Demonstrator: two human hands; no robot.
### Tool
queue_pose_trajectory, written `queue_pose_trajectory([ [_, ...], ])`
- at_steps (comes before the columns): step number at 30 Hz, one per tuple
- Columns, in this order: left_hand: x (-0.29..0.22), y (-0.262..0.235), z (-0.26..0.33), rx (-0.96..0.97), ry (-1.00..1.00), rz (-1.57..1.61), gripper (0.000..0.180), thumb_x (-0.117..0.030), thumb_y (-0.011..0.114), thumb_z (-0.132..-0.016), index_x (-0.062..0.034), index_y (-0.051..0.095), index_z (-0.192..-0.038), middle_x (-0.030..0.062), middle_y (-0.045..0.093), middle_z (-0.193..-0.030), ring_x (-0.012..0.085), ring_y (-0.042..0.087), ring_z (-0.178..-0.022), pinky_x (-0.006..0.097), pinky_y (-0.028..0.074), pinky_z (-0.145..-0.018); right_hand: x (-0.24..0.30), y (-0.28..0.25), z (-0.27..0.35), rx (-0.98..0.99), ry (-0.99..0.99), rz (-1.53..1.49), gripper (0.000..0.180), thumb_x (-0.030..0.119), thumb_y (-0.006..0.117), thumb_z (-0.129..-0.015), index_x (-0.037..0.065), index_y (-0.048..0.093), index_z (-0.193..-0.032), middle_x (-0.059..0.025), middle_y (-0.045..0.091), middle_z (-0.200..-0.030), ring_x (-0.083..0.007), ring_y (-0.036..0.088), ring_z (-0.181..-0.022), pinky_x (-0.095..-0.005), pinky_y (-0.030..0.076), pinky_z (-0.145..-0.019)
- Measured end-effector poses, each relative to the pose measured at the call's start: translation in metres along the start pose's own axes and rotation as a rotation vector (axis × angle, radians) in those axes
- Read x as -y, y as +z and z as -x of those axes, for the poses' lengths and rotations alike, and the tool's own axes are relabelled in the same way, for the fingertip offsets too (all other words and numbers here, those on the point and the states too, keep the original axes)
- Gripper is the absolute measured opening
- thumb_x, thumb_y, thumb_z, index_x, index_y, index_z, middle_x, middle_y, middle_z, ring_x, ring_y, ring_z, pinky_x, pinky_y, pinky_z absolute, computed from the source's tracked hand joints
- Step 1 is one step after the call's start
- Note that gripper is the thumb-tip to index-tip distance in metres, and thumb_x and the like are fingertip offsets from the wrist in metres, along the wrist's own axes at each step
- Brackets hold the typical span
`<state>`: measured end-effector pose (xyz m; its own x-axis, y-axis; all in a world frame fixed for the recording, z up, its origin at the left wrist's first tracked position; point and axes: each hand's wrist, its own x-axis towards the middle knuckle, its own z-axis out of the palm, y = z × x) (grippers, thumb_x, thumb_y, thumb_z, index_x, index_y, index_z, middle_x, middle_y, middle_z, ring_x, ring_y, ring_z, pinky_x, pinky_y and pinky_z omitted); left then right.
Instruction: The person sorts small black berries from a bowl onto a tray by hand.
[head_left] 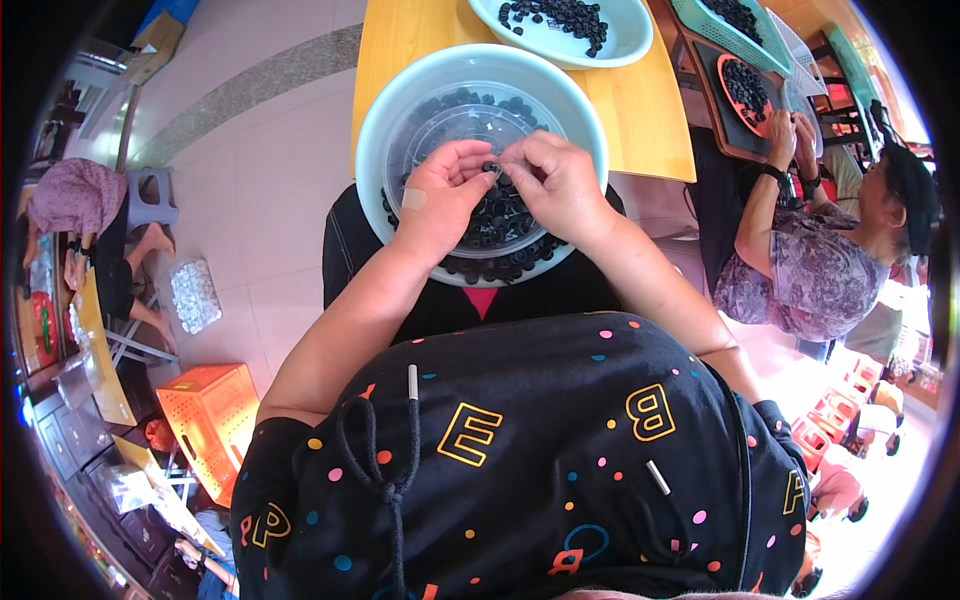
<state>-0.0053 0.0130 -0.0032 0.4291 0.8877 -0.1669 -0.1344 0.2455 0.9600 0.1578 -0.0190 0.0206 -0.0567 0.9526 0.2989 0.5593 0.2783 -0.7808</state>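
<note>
Your left hand [440,190] and right hand [555,180] met over the pale blue basin [385,115] of small black rings [500,225] on your lap, pinching one ring [490,167] between your fingertips.

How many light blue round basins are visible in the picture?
2. The near basin rests on the person's lap, under both hands. The far basin stands on the yellow table behind it. Others may be hidden.

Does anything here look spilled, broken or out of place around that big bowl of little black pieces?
Nothing looks spilled or broken. The black pieces stay inside the pale blue bowl, which sits on the person's lap. The left hand and right hand pinch one piece between them. One small oddity: a plaster on the left hand.
</note>
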Motion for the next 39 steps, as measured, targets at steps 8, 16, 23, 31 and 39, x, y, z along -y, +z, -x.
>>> queue_pose_trajectory([
  [8, 0.006, -0.001, 0.003, 0.03, 0.109, -0.222, 0.03, 0.004, 0.059, -0.085, 0.0021, 0.055, -0.115, 0.0106, 0.061, -0.111, 0.0156, 0.058, -0.102, 0.028, 0.047, -0.09, -0.003, 0.0, -0.001, 0.057, -0.163, 0.182, 0.003, 0.004, 0.06, -0.08, 0.001, 0.059, -0.079, -0.0156, 0.056, -0.076, -0.0345, 0.058, -0.074, -0.0412, 0.049, -0.066],
  [16, 0.004, 0.002, 0.011, 0.082, 0.113, -0.394, 0.03, 0.004, 0.058, -0.085, 0.0025, 0.054, -0.115, 0.013, 0.064, -0.107, 0.0162, 0.06, -0.101, 0.028, 0.049, -0.087, -0.002, -0.006, 0.0, 0.21, -0.268, 0.318, 0.003, 0.001, 0.059, -0.076, 0.0, 0.057, -0.074, -0.0163, 0.054, -0.073, -0.0352, 0.057, -0.073, -0.0418, 0.049, -0.065],
  [23, 0.005, 0.003, 0.014, 0.031, -0.11, -0.119, 0.031, 0.002, 0.059, -0.085, 0.0009, 0.054, -0.115, 0.0115, 0.064, -0.104, 0.0155, 0.061, -0.096, 0.027, 0.048, -0.086, 0.0, 0.001, 0.011, 0.106, -0.034, 0.042, 0.003, 0.0, 0.061, -0.077, 0.001, 0.06, -0.079, -0.0144, 0.061, -0.075, -0.0324, 0.062, -0.072, -0.0374, 0.05, -0.065],
  [31, 0.012, -0.002, 0.014, -0.031, -0.238, 0.214, 0.025, -0.004, 0.059, -0.087, 0.0012, 0.057, -0.111, 0.0098, 0.063, -0.104, 0.0142, 0.06, -0.093, 0.025, 0.048, -0.083, -0.007, 0.014, 0.023, 0.051, -0.081, -0.046, 0.007, -0.002, 0.063, -0.079, 0.001, 0.065, -0.085, -0.0106, 0.062, -0.074, -0.0242, 0.062, -0.068, -0.0308, 0.049, -0.06],
  [39, 0.009, 0.004, 0.024, -0.043, -0.279, 0.278, 0.022, -0.01, 0.056, -0.09, 0.0014, 0.059, -0.109, 0.0091, 0.063, -0.103, 0.0151, 0.06, -0.094, 0.027, 0.048, -0.085, 0.001, 0.019, 0.027, 0.017, -0.144, 0.036, 0.024, -0.001, 0.063, -0.074, -0.001, 0.063, -0.098, -0.016, 0.06, -0.08, -0.0335, 0.061, -0.076, -0.0387, 0.05, -0.069],
])
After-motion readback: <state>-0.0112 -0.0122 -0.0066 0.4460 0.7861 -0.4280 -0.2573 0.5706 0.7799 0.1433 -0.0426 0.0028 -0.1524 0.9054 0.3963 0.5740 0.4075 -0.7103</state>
